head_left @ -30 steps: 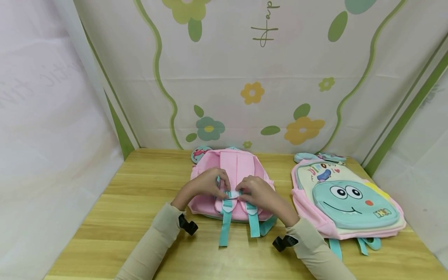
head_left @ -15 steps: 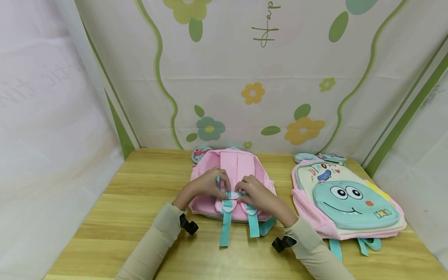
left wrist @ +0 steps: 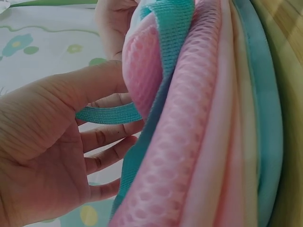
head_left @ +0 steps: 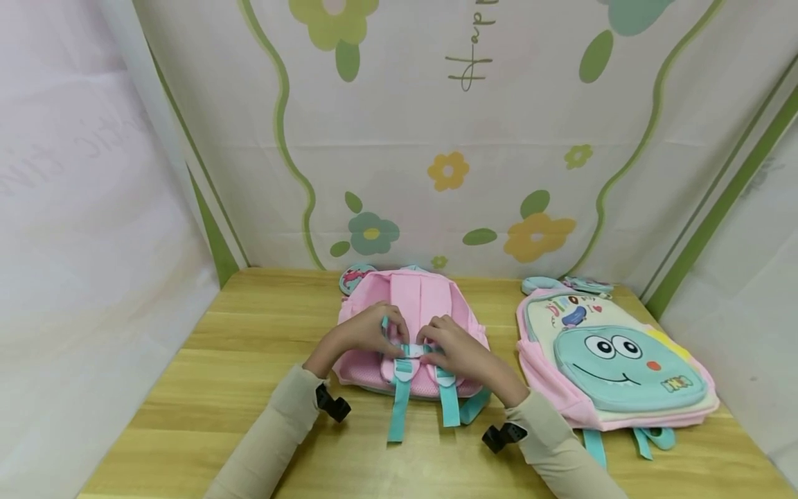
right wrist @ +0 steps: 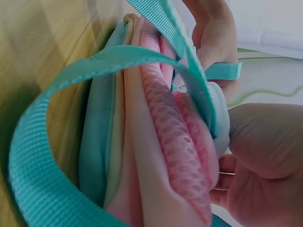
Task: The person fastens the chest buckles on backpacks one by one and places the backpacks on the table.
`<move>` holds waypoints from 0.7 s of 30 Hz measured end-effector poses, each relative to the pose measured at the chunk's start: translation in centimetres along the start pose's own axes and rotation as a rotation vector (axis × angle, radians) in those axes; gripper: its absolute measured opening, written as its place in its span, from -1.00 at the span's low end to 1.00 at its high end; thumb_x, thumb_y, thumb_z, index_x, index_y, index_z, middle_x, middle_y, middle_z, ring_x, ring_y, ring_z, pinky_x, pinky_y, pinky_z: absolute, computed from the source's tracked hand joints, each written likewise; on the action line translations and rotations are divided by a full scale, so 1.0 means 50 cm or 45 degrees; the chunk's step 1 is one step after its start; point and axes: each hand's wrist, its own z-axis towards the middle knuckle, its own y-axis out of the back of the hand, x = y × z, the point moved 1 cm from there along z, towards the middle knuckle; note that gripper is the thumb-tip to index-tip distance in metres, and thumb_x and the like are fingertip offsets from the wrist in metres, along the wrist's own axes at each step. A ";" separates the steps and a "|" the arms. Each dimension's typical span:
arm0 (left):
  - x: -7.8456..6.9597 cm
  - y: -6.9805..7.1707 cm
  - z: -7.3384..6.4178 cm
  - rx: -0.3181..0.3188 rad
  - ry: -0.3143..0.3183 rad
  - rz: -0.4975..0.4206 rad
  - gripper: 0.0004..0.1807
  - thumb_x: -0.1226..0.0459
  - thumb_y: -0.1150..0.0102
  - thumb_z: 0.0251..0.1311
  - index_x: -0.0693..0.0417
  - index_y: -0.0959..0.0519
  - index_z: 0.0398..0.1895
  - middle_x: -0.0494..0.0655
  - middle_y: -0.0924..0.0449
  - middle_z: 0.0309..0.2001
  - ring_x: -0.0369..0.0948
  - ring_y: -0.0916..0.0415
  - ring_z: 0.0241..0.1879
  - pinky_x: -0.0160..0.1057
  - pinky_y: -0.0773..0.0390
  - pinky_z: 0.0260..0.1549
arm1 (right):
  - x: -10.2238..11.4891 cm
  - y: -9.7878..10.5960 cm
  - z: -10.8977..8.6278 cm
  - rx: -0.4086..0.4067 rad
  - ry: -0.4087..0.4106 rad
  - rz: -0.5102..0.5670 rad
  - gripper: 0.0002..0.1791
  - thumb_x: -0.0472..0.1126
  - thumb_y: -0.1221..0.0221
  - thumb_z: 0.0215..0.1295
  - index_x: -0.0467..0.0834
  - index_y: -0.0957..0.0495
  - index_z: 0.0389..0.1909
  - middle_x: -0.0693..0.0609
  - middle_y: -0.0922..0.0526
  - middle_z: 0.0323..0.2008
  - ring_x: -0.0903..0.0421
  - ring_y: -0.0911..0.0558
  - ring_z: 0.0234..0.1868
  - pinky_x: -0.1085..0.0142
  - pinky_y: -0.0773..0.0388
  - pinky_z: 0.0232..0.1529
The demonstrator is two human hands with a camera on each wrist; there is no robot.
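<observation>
A pink child's backpack (head_left: 420, 294) lies back side up at mid-table, its shoulder straps joined across by a white buckle (head_left: 413, 351) on a teal chest strap. From the left, my left hand (head_left: 373, 330) pinches the buckle's left end between thumb and fingers. My right hand (head_left: 460, 352) grips the other end, so the fingertips of both hands are close together. In the left wrist view, a teal webbing strap (left wrist: 111, 114) passes by the thumb and fingers. A looped teal strap (right wrist: 28, 156) fills the front of the right wrist view. Fingers partly cover the buckle.
To the right lies a second backpack (head_left: 630, 374), front side up, with a teal smiling-face pocket. Teal strap ends (head_left: 399, 412) hang toward the table's front. A round mermaid-print tag (head_left: 354, 278) sits behind the pink backpack. A flower-print cloth (head_left: 411, 118) stands along the back.
The head view has tilted slightly, so everything sits a little lower. Both hands stay at the buckle, with hardly any visible movement of the fingers.
</observation>
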 end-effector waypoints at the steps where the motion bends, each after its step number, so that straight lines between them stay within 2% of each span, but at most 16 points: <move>1: -0.001 0.001 -0.001 0.000 -0.015 -0.003 -0.85 0.28 -0.58 -0.01 0.00 -0.76 -0.37 -0.05 -0.69 -0.26 -0.05 -0.47 -0.14 -0.31 -0.44 -0.16 | 0.001 0.001 -0.001 0.001 0.001 0.004 -0.82 -0.23 -0.38 0.28 -0.14 -0.63 -0.15 -0.04 -0.56 -0.22 0.12 -0.41 -0.17 0.28 -0.45 -0.17; 6: -0.006 0.011 -0.007 0.006 -0.074 -0.071 -0.87 0.30 -0.53 0.05 0.03 -0.78 -0.31 -0.01 -0.73 -0.23 0.01 -0.55 -0.14 -0.25 -0.51 -0.12 | 0.002 0.005 -0.003 0.014 -0.003 -0.002 -0.81 -0.23 -0.36 0.30 -0.14 -0.62 -0.12 -0.03 -0.58 -0.20 0.08 -0.51 -0.14 0.25 -0.53 -0.13; 10: -0.010 0.025 -0.014 -0.013 -0.100 -0.106 -0.89 0.31 -0.48 0.10 0.04 -0.77 -0.29 -0.03 -0.74 -0.21 -0.02 -0.60 -0.12 -0.24 -0.57 -0.09 | 0.007 0.015 -0.005 0.024 -0.019 -0.021 -0.78 -0.24 -0.37 0.30 -0.15 -0.63 -0.07 -0.02 -0.61 -0.19 0.06 -0.57 -0.12 0.21 -0.58 -0.08; 17: -0.026 0.049 -0.025 -0.066 -0.088 -0.069 -0.89 0.31 -0.44 0.15 0.05 -0.76 -0.25 -0.15 -0.75 -0.22 -0.13 -0.63 -0.11 -0.29 -0.59 -0.07 | 0.012 0.030 -0.006 0.038 -0.020 0.006 -0.74 -0.25 -0.36 0.30 -0.18 -0.64 -0.02 -0.01 -0.65 -0.18 0.04 -0.60 -0.11 0.17 -0.59 -0.05; 21: -0.041 0.060 -0.029 -0.137 -0.070 -0.041 -0.88 0.32 -0.41 0.18 0.09 -0.75 -0.22 -0.16 -0.76 -0.22 -0.13 -0.64 -0.12 -0.26 -0.62 -0.08 | 0.014 0.046 -0.005 0.061 -0.040 0.035 -0.72 -0.24 -0.35 0.32 -0.20 -0.64 0.02 -0.04 -0.68 -0.13 0.01 -0.62 -0.07 0.13 -0.60 0.01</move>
